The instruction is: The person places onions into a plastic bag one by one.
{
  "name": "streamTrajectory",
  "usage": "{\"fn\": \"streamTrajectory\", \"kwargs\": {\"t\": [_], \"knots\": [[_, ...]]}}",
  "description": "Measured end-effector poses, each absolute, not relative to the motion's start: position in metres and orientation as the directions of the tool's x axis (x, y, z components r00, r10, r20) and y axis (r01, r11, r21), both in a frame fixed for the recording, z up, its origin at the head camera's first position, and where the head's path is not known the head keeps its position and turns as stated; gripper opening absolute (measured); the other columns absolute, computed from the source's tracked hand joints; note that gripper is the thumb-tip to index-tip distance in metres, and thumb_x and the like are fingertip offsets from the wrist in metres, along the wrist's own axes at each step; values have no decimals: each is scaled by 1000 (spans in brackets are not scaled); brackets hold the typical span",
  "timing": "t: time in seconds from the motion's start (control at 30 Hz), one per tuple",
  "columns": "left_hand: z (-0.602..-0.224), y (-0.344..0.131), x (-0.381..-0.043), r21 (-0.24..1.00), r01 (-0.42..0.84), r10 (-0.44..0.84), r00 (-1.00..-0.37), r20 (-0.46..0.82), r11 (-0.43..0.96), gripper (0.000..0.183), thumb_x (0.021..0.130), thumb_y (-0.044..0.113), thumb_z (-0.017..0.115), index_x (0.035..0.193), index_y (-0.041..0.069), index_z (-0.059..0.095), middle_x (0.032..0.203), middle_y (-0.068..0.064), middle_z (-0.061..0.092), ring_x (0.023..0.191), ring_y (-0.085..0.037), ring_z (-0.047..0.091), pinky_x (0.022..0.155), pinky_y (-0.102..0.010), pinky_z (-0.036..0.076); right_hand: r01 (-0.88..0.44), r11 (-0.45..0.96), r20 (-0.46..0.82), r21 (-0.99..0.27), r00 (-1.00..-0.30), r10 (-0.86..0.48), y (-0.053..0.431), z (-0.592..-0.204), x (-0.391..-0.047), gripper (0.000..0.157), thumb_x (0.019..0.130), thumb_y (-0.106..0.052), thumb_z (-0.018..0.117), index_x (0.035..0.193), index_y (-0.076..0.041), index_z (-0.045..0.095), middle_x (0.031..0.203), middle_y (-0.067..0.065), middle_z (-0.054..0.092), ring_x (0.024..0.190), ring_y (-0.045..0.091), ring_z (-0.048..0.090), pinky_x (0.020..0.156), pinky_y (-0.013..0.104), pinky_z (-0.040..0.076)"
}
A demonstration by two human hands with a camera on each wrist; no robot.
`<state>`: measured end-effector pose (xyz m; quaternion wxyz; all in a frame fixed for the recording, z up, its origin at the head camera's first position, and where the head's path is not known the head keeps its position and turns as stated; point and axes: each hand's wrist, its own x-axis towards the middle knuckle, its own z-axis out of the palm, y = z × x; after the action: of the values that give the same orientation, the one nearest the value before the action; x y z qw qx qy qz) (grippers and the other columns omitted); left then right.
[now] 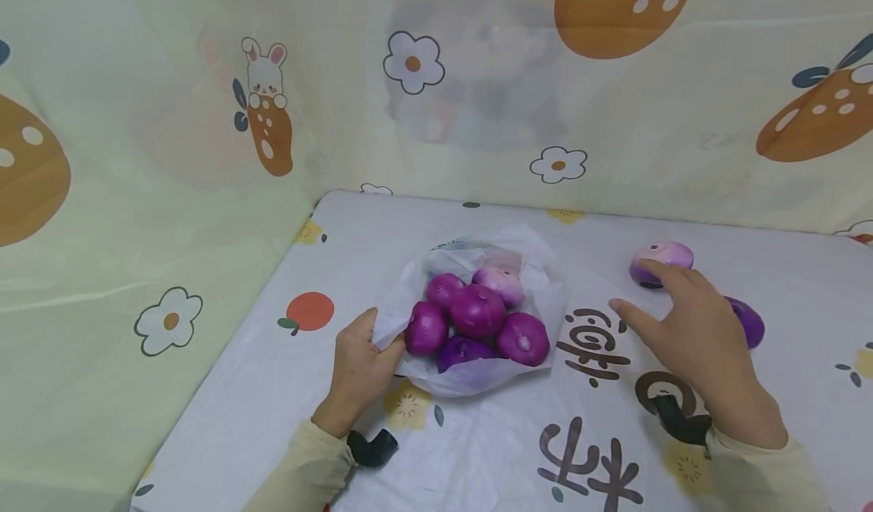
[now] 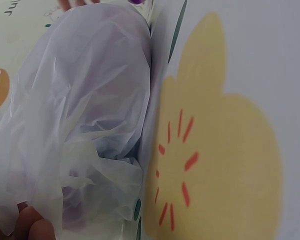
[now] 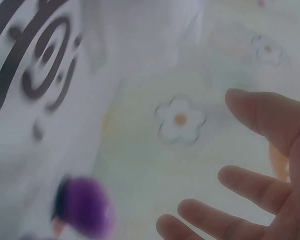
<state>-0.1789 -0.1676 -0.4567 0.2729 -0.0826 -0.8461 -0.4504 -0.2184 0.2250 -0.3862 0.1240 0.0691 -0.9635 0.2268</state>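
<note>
A white plastic bag (image 1: 436, 382) stands with its mouth spread, holding several round purple onions (image 1: 477, 310), one of them paler. My left hand (image 1: 361, 364) pinches the bag's left rim between thumb and fingers; in the left wrist view its fingertips (image 2: 34, 225) show at the crumpled plastic (image 2: 90, 75). To the right of the bag, my right hand (image 1: 702, 330) hovers with fingers spread, holding nothing. Just beyond its fingertips sits a pale purple onion (image 1: 668, 254). A darker purple vegetable (image 1: 750, 323) is partly hidden behind the hand.
A white printed cloth (image 1: 266, 391) covers the table, with flowers, fruit and large dark characters. Pale curtains with carrot and flower prints (image 1: 477, 118) rise along the back and left edges. Dark curved pieces (image 1: 373, 448) sit at both wrists.
</note>
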Motion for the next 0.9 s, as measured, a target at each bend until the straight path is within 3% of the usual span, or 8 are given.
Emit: {"fn": "streamTrajectory", "kwargs": {"t": [0.43, 0.9], "knots": [[-457, -167, -179, 718, 377, -106, -842, 528, 585, 15, 76, -6, 71, 87, 5, 66, 81, -2, 68, 69, -17, 58, 61, -30, 48, 54, 920, 126, -387, -986, 111, 294, -403, -232, 76, 95, -41, 71, 150, 4, 44, 141, 45, 43, 126, 65, 38, 95, 79, 36], [-458, -168, -179, 727, 375, -105, -847, 521, 575, 9, 79, 0, 69, 86, 5, 67, 77, -4, 65, 68, -17, 56, 59, -28, 45, 121, 927, 36, -356, -989, 143, 318, -424, -240, 76, 91, -33, 75, 147, 7, 44, 133, 50, 40, 116, 70, 39, 90, 79, 39]]}}
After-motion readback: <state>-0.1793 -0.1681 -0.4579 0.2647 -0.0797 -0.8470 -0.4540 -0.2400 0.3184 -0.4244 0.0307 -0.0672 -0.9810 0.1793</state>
